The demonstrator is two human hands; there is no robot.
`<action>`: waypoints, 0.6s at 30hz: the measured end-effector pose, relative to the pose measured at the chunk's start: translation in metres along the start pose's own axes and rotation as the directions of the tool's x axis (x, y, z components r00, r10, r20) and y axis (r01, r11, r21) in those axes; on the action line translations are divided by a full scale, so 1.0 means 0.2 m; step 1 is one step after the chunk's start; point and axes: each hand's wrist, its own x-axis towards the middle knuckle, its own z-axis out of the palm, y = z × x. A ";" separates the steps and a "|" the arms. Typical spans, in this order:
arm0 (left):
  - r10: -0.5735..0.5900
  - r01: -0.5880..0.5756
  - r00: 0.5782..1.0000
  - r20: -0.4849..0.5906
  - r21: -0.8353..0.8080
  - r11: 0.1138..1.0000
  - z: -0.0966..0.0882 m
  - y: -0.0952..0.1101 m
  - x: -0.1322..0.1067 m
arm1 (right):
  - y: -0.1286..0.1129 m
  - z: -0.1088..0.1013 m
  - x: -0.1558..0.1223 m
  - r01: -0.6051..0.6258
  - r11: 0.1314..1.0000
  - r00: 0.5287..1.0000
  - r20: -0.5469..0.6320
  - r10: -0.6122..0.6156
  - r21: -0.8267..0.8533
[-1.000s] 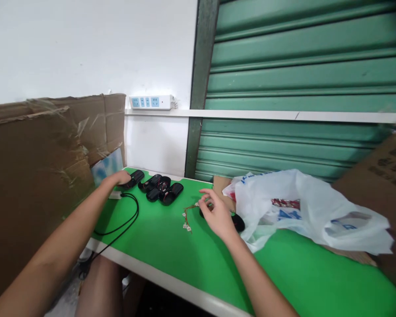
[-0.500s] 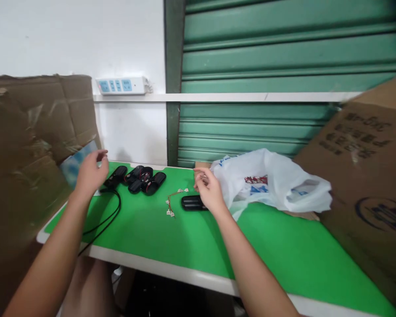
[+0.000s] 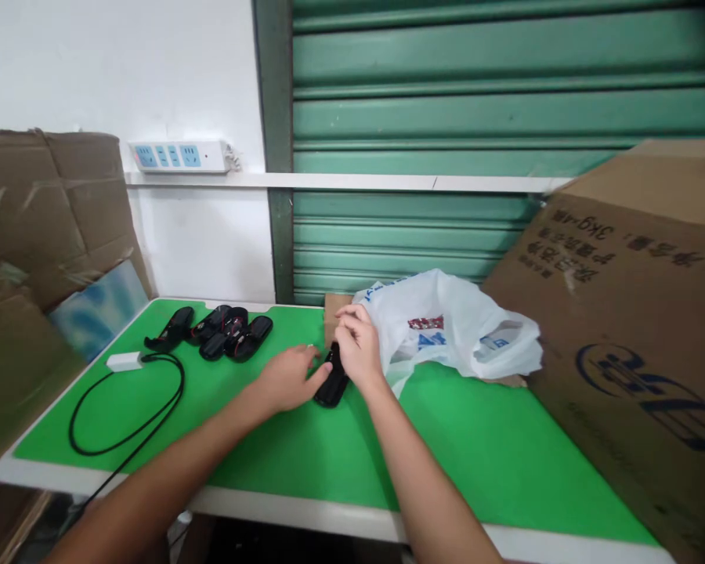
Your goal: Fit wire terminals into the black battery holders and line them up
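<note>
Directions are read as on a clock face about the centre of my view. At 9 to 10 o'clock stands a brown cardboard box (image 3: pixel 88 196); a blue-and-white panel (image 3: pixel 103 305) leans before it at 9. Between 8 and 9, a white adapter block (image 3: pixel 124 361) lies on the green-topped surface (image 3: pixel 505 454), a black cable (image 3: pixel 181 384) looping from it. A white power strip (image 3: pixel 179 156) is at 10. Near 8, black casings with red wires (image 3: pixel 226 335) lie in a close group. At 7, my left hand (image 3: pixel 287 380) has thumb and fingers apart, the thumb against the black casing (image 3: pixel 330 390) at 6. My right hand (image 3: pixel 359 350) bends its fingers together over that casing's far end; whether they grip it, I cannot tell. The green roller shutter (image 3: pixel 417 117) rises at 1, a white plastic bag (image 3: pixel 464 333) lies at 4, and a printed carton (image 3: pixel 628 313) stands at 3.
</note>
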 end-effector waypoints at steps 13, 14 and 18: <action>-0.143 0.145 0.989 0.028 -0.143 0.979 0.09 -0.01 0.02 | 0.03 -0.02 0.01 -0.064 0.996 0.998 -0.028 0.062 -0.062; -0.124 0.123 0.992 0.011 -0.190 0.974 0.09 -0.02 0.01 | 0.03 -0.02 0.01 -0.061 0.993 0.997 -0.041 0.058 -0.096; -0.081 0.058 0.996 -0.045 -0.392 0.918 0.08 -0.09 0.00 | 0.05 -0.02 0.01 -0.136 0.975 0.988 -0.095 0.121 -0.176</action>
